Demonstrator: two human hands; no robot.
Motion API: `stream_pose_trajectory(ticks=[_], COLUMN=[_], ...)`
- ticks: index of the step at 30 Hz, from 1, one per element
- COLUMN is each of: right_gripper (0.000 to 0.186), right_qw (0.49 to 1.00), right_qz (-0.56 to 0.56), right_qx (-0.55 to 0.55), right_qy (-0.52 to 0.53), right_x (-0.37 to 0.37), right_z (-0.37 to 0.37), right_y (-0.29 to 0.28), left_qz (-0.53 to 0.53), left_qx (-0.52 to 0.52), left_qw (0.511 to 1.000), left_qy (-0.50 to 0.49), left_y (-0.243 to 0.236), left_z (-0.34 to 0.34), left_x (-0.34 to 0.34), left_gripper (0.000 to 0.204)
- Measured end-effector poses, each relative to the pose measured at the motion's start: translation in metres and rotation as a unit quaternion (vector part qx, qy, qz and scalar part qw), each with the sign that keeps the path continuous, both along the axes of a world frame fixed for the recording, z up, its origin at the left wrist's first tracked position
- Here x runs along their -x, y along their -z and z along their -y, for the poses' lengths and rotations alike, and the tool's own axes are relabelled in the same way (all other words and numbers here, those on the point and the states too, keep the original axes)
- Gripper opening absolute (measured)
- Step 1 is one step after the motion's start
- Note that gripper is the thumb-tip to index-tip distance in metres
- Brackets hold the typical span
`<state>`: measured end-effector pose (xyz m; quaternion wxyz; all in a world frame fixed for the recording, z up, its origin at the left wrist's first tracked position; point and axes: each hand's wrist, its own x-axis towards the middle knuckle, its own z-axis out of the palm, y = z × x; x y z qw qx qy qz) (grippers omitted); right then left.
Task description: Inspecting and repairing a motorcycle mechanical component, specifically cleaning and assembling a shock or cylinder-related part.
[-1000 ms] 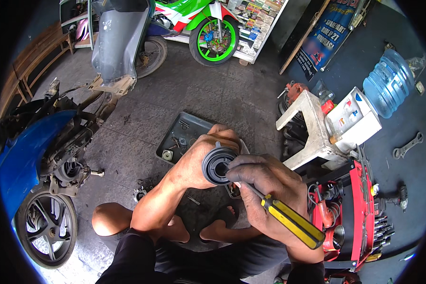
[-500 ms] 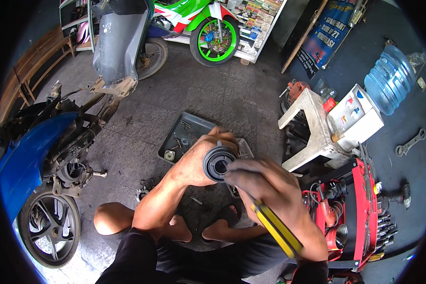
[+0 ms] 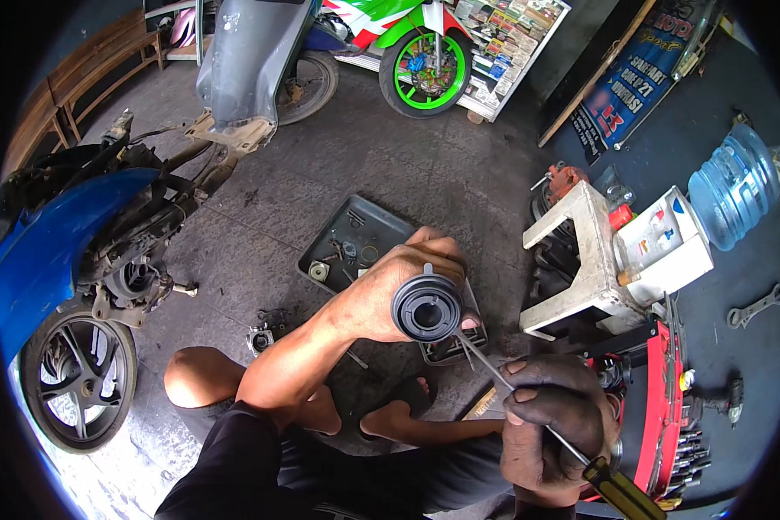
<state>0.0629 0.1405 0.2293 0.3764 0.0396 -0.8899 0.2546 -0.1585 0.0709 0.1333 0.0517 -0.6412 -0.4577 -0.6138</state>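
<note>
My left hand point(image 3: 388, 293) is closed around a round black part point(image 3: 410, 322) with stepped rings, a hole in its middle and a small tab on top. The part's open face points up toward me. To its lower right, my right hand point(image 3: 553, 420) grips a screwdriver point(image 3: 619, 487) by its thin steel shaft. The yellow-and-black handle sticks out below that hand. The shaft slants up to the left, its far end at the black part's lower right edge. Whether the tip touches the part or passes behind it, I cannot tell. Dark grime covers the right fingers.
Beyond my left hand lies a grey tray point(image 3: 321, 236) with small metal parts. A metal component point(image 3: 261, 339) sits on the floor by my knee. Partly dismantled blue motorcycle point(image 3: 69, 238) at left. White stool point(image 3: 572, 227), water dispenser point(image 3: 667, 247) and red tool rack point(image 3: 661, 399) at right.
My right hand has drawn back down and right from the black part's face. It now grips the screwdriver's shaft, which points at the part's edge. The view has shifted slightly.
</note>
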Motion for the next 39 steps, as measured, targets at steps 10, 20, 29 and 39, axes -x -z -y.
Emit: stream_pose_trajectory(ticks=[10,20,29,39], right_gripper=[0.013,0.023,0.022,0.03], right_qw=[0.99,0.988,0.988,0.981], right_qz=[0.001,0.023,-0.011,-0.036], right_qx=[-0.096,-0.113,-0.119,-0.123], right_qy=[-0.108,-0.098,-0.093,-0.147], right_x=[0.034,0.045,0.047,0.041], right_z=[-0.006,-0.005,-0.012,-0.022], right_y=[0.001,0.008,0.023,0.029], left_qz=[0.005,-0.027,-0.007,-0.01], left_qx=[0.009,0.015,0.0,0.002], left_qw=[0.999,0.998,0.998,0.998], left_qy=[0.038,0.049,0.069,0.063], left_y=[0.003,0.005,0.009,0.004], left_z=[-0.001,0.001,-0.002,-0.003], left_x=[0.0,0.006,0.005,0.002], left_gripper=[0.029,0.028,0.03,0.028])
